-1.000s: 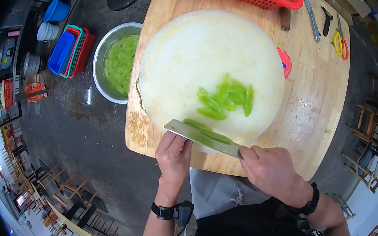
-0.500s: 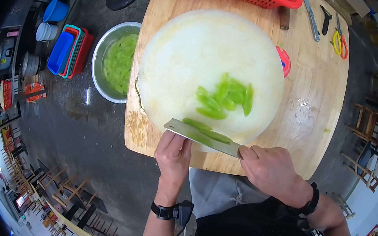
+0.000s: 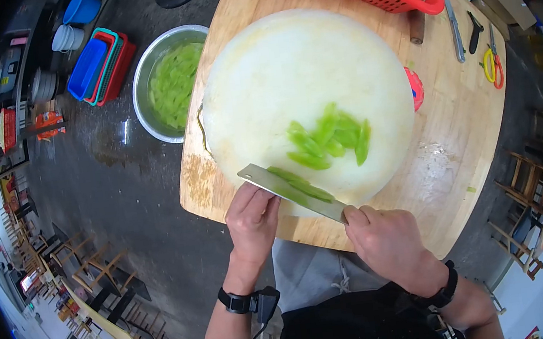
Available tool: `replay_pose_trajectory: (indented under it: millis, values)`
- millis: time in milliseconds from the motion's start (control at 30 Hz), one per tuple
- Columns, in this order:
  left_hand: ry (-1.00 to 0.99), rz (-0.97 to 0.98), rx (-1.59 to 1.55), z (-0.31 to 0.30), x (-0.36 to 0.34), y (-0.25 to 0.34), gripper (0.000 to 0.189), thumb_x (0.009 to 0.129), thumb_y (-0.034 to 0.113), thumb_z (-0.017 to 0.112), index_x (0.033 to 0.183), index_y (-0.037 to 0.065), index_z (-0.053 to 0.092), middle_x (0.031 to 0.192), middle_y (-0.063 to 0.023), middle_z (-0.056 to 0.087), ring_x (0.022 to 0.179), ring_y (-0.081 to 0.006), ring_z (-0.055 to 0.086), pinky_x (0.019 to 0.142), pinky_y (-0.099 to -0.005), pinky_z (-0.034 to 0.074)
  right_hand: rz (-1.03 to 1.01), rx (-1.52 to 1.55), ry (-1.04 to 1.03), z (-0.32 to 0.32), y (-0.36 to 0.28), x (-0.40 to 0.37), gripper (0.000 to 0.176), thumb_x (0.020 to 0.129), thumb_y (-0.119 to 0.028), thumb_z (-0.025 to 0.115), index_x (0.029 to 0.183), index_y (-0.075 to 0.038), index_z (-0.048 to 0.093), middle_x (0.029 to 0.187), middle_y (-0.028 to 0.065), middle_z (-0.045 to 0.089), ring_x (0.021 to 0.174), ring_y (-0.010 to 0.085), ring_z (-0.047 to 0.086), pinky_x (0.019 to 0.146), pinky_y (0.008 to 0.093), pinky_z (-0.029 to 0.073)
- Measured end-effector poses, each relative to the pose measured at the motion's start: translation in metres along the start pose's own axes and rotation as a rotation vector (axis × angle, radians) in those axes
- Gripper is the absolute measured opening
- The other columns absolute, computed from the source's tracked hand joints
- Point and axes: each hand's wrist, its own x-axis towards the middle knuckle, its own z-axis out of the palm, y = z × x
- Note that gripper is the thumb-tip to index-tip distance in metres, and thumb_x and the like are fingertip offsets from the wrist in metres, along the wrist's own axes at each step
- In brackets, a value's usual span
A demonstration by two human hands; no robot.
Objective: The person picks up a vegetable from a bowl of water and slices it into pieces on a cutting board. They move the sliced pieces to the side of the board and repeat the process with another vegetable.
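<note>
My right hand (image 3: 386, 237) grips the handle of a cleaver (image 3: 293, 193), its blade slanting across the near edge of a round white cutting board (image 3: 280, 68). Against the blade's far side lie long green vegetable slices (image 3: 301, 182). My left hand (image 3: 250, 220) is closed, its bent fingertips pressed together at the near side of the blade by its left end. What those fingers hold, if anything, is hidden. Farther up the board rests a loose cluster of pale green slices (image 3: 329, 137).
The board lies on a wooden table (image 3: 462, 141). A red basket (image 3: 393, 0) of green pods stands at the back, with a knife (image 3: 455, 31), a black-handled tool (image 3: 474, 36) and scissors (image 3: 493, 67) to the right. Left, a metal basin (image 3: 144, 110) holds green slices.
The view has shifted slightly, so the board and table sit a little farther right. Both hands and the cleaver keep nearly the same pose, and the slices by the blade look closer together.
</note>
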Motion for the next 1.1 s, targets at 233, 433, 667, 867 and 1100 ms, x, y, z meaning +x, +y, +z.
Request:
replay_pose_trajectory:
  millis: [233,433,667,867,1100]
  values:
    - [0.006,0.015,-0.033,0.002,-0.002,-0.004,0.019,0.079,-0.008,0.084,0.095,-0.001,0.078,0.101,-0.0126,0.076,0.095,-0.0310,0.075,0.081,-0.0373,0.061,-0.006,0.032,0.045,0.015,0.002,0.015,0.012,0.087,-0.010,0.068,0.095,-0.005,0.061,0.076,0.0070,0.063,0.060,0.0245,0.070,0.053,0.0367,0.055]
    - [0.020,0.030,-0.044,0.004,-0.002,-0.003,0.019,0.079,-0.007,0.084,0.095,0.001,0.079,0.102,-0.0108,0.077,0.098,-0.0296,0.075,0.083,-0.0377,0.061,-0.016,0.042,0.088,0.030,0.006,0.026,0.009,0.088,-0.010,0.069,0.093,-0.005,0.064,0.076,0.0098,0.066,0.062,0.0280,0.071,0.055,0.0389,0.056]
    - [0.049,0.100,-0.055,0.006,-0.004,-0.010,0.021,0.081,-0.009,0.085,0.098,0.002,0.080,0.101,-0.0100,0.076,0.097,-0.0273,0.074,0.084,-0.0367,0.061,0.263,0.614,0.136,0.026,0.045,0.033,0.033,0.100,-0.024,0.074,0.084,0.002,0.066,0.072,0.0159,0.071,0.059,0.0309,0.069,0.057,0.0431,0.052]
    - [0.062,0.088,-0.059,0.009,-0.006,-0.011,0.022,0.083,-0.006,0.086,0.103,0.003,0.080,0.108,-0.0109,0.074,0.096,-0.0261,0.073,0.082,-0.0358,0.062,0.568,1.062,-0.093,0.027,0.075,0.026,0.032,0.102,-0.029,0.075,0.089,0.000,0.071,0.064,0.0017,0.063,0.056,0.0073,0.058,0.052,0.0281,0.046]
    - [0.044,0.086,-0.123,0.014,-0.010,-0.022,0.028,0.085,-0.002,0.086,0.111,0.004,0.081,0.117,-0.0127,0.074,0.103,-0.0273,0.075,0.088,-0.0348,0.063,0.629,1.188,-0.051,0.016,0.103,0.003,0.029,0.104,-0.027,0.073,0.086,-0.004,0.071,0.065,-0.0017,0.062,0.054,0.0059,0.055,0.051,0.0242,0.044]
